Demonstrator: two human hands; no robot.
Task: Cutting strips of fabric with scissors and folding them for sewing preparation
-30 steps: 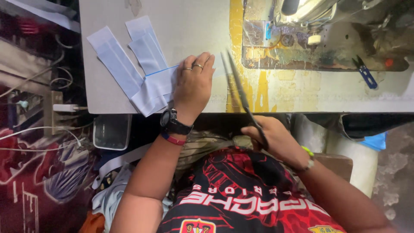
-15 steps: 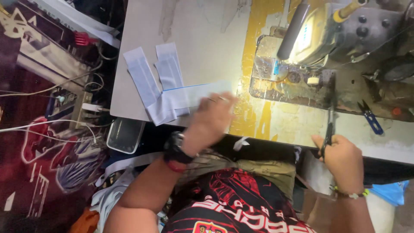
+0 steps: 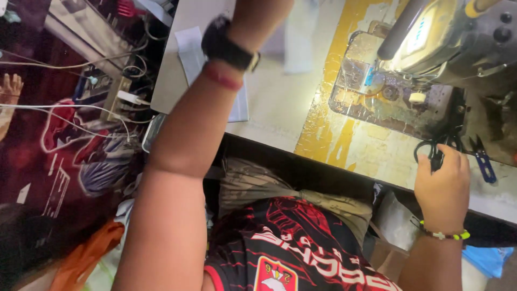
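— How are the fingers (image 3: 431, 161) of the right hand (image 3: 444, 186) set?

— They are curled around the black handles of the scissors (image 3: 442, 144), which are laid on the tabletop (image 3: 280, 108) at the right, just in front of the sewing machine (image 3: 441, 37).

— And the left hand?

— It cannot be told. Only the forearm, with a black wristwatch (image 3: 229, 46) and a red band, is seen at the top edge; the hand itself is cut off by the frame.

— What else is seen near the scissors?

— A small blue-handled snipper (image 3: 483, 161) is seen just to their right. Pale fabric pieces (image 3: 188, 46) are laid at the far left of the tabletop, partly covered by the forearm.
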